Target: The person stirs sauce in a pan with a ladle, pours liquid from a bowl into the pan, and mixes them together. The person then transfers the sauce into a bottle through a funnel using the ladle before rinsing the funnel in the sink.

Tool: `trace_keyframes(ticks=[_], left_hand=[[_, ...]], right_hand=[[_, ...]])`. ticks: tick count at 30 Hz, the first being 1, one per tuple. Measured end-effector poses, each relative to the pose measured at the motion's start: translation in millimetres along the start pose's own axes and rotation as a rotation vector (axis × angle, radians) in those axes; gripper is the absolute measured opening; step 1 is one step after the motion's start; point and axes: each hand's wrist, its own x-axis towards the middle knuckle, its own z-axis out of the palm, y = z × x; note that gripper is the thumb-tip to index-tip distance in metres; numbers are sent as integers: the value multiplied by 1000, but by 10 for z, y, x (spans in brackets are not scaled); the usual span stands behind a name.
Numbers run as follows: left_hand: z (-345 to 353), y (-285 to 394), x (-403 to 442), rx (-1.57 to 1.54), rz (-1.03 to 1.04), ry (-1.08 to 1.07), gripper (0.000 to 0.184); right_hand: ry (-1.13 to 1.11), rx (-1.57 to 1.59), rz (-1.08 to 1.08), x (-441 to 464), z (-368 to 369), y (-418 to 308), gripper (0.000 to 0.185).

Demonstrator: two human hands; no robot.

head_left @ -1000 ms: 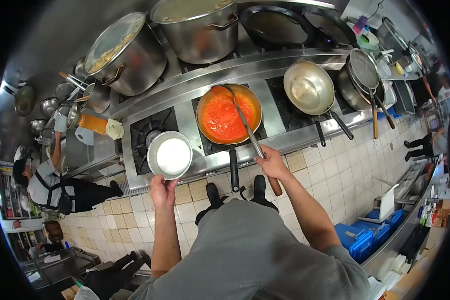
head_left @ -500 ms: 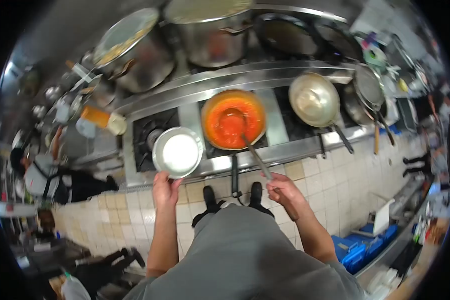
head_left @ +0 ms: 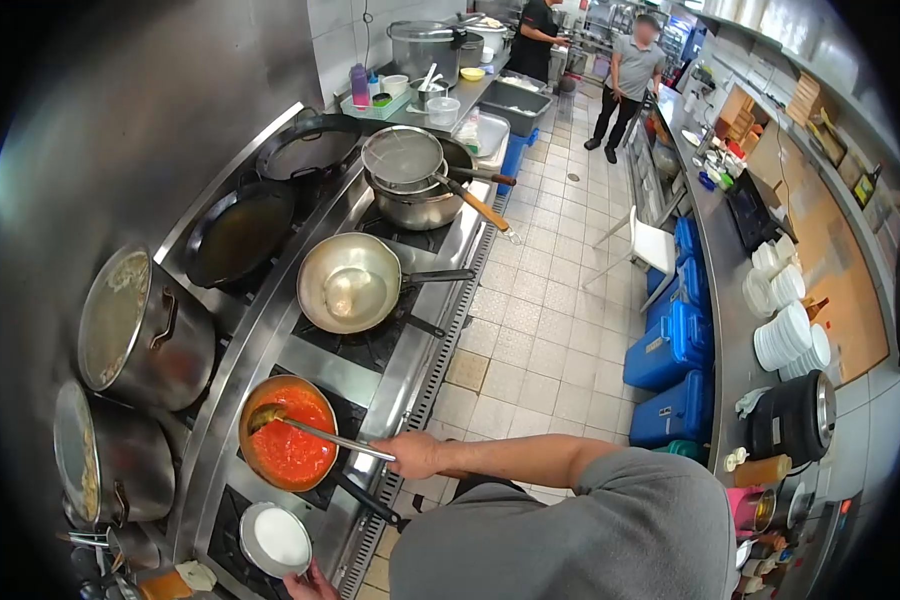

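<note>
My right hand (head_left: 416, 455) is closed round the long handle of a metal ladle (head_left: 345, 442). The ladle's bowl lies in the red sauce (head_left: 298, 455), near the far wall of a frying pan (head_left: 247, 440) on the stove. At the bottom of the view my left hand (head_left: 312, 584) grips the rim of a round metal bowl (head_left: 249, 551), which holds something white. That bowl is at the burner beside the pan. The pan's own black handle (head_left: 366, 498) points towards my body, and neither hand touches it.
Along the stove stand a bare steel pan (head_left: 350, 284), a strainer (head_left: 403, 157) on a pot, dark woks (head_left: 240, 235) and large stockpots (head_left: 148, 325). Blue bins (head_left: 668, 350) and a white chair (head_left: 638, 245) line the aisle. A person (head_left: 632, 80) stands farther down it.
My view has swung to the right, showing the aisle. The ladle's bowl sits nearer the pan's far edge. Both hands keep their holds.
</note>
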Motion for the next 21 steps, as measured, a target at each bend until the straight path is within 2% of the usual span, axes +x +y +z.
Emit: trace_keyframes(ticks=[1, 3, 4, 6, 7, 8, 10, 13, 14, 15, 16, 18, 19, 20, 21], left_hand=[[150, 130, -77, -13, -57, 87, 31], [231, 261, -131, -78, -99, 88, 35], [268, 288, -144, -144, -144, 93, 39], [359, 310, -167, -161, -148, 29, 43], [340, 328, -159, -187, -142, -20, 47], [148, 180, 69, -191, -199, 20, 49], [-118, -120, 281, -276, -71, -148, 52], [5, 39, 146, -369, -98, -48, 36], [66, 157, 86, -429, -84, -108, 30], [34, 100, 144, -440, -102, -32, 26], [-25, 56, 152, -408, -120, 1, 26], [-70, 20, 104, -458, -110, 33, 26], [-106, -14, 114, -480, -117, 35, 24], [-111, -91, 130, -438, -119, 110, 21], [-79, -42, 108, -467, -105, 92, 18]], right_hand=[[39, 83, -29, 18, 75, 16, 52], [144, 199, -169, 75, 159, 19, 31], [145, 196, -174, 81, 165, 15, 31], [-242, 717, 193, 106, 133, -1, 40], [-271, 817, 190, 176, 273, 94, 32], [-278, 893, 239, 175, 359, 106, 35], [-270, 1101, 398, 187, 394, 57, 45], [-384, 1194, 502, 210, 337, 91, 48], [-403, 1221, 519, 206, 308, 76, 51], [-406, 1287, 502, 247, 416, 249, 50], [-530, 1224, 512, 303, 564, 492, 50], [-717, 1770, 311, 385, 967, 900, 43], [-825, 1728, 366, 320, 1104, 823, 43], [-795, 1712, 357, 253, 1231, 787, 42], [-758, 1703, 333, 211, 1290, 648, 43]])
